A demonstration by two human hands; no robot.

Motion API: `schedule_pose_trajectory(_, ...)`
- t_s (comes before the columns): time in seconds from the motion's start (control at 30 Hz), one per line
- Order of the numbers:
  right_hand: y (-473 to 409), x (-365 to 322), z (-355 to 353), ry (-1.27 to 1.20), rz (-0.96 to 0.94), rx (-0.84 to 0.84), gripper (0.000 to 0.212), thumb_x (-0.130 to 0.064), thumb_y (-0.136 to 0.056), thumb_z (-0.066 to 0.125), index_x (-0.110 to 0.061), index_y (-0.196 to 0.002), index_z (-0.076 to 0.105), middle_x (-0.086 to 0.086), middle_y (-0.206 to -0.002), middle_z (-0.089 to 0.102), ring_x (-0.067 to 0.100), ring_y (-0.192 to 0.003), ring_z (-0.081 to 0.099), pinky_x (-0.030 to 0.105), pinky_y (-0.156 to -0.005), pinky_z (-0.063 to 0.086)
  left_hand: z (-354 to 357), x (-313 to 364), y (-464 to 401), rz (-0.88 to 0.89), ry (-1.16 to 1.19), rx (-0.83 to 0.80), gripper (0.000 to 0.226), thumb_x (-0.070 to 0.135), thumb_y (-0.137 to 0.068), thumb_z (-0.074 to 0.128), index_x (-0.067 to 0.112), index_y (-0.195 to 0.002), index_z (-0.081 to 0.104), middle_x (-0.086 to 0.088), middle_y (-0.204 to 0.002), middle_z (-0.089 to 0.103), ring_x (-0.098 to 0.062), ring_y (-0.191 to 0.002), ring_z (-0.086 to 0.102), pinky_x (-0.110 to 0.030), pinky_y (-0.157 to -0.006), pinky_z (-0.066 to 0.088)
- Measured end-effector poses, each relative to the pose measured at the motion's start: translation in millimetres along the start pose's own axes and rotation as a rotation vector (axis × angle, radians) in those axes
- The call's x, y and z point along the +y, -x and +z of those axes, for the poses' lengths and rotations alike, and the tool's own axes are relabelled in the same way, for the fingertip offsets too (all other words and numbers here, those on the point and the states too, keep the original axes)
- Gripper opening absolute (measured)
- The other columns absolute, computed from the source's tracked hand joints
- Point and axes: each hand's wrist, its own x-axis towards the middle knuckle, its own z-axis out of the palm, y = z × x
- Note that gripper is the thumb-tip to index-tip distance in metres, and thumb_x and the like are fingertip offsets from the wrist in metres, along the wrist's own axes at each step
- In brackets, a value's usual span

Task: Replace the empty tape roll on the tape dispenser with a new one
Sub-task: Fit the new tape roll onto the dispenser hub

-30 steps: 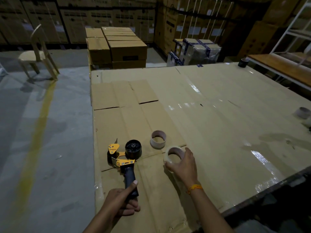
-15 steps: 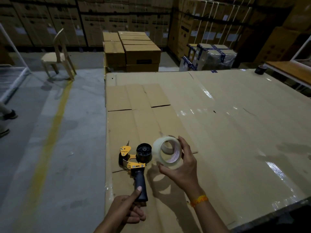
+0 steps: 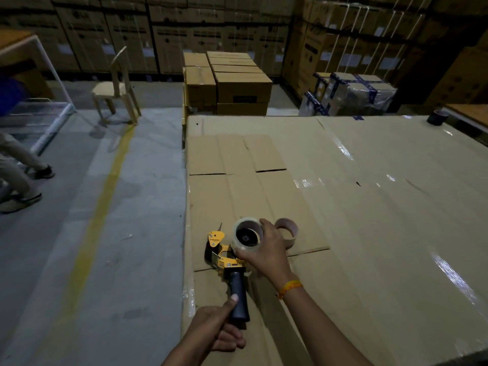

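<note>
On the cardboard-covered table [image 3: 369, 207], near its left edge, the yellow tape dispenser [image 3: 224, 260] lies flat. Left hand [image 3: 214, 331] is wrapped shut around its black handle [image 3: 238, 297], thumb along the top. Right hand [image 3: 266, 250] holds the new clear tape roll [image 3: 244, 235] by its rim, fingers curled around it, roll sitting over the dispenser's black hub. Empty cardboard core [image 3: 287, 233] rests just right of that hand.

yellow-and-black tape dispenser [image 3: 224, 257], clear new roll [image 3: 247, 235], brown empty core [image 3: 287, 232]
</note>
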Motion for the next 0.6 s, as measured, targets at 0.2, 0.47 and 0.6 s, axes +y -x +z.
schedule_pose_trajectory(0.2,-12.9,-2.3,2.8,0.114,-0.015,-0.069,0.094,-0.07,-0.058,0.085,-0.018,-0.132,0.062,0.0,-0.124,0.065,0.018,-0.117,0.059,0.028,-0.092,0.052,-0.2,-0.8,-1.1,0.028,-0.027,-0.006,0.07,0.054,-0.089,0.08,-0.013,-0.109,0.071,-0.037,-0.089,0.08,-0.051,-0.088,0.081,-0.039,-0.065,0.066)
schedule_pose_trajectory(0.47,-31.3,-6.2,2.1,0.307,-0.003,-0.117,0.083,-0.072,-0.052,0.089,-0.018,-0.113,0.074,0.005,-0.109,0.069,0.023,-0.1,0.066,0.03,-0.073,0.049,0.2,-1.9,0.1,0.049,-0.036,-0.013,0.076,0.048,-0.09,0.082,-0.019,-0.12,0.063,-0.038,-0.09,0.079,-0.04,-0.074,0.083,-0.035,-0.062,0.064)
schedule_pose_trajectory(0.6,-39.1,-11.6,8.0,0.352,0.082,-0.148,0.086,-0.074,-0.048,0.09,-0.015,-0.109,0.077,0.007,-0.105,0.073,0.024,-0.098,0.071,0.031,-0.073,0.056,0.7,-5.0,-1.9,0.068,-0.02,-0.01,0.067,0.05,-0.087,0.084,-0.012,-0.105,0.065,-0.037,-0.085,0.079,-0.05,-0.084,0.082,-0.035,-0.062,0.064)
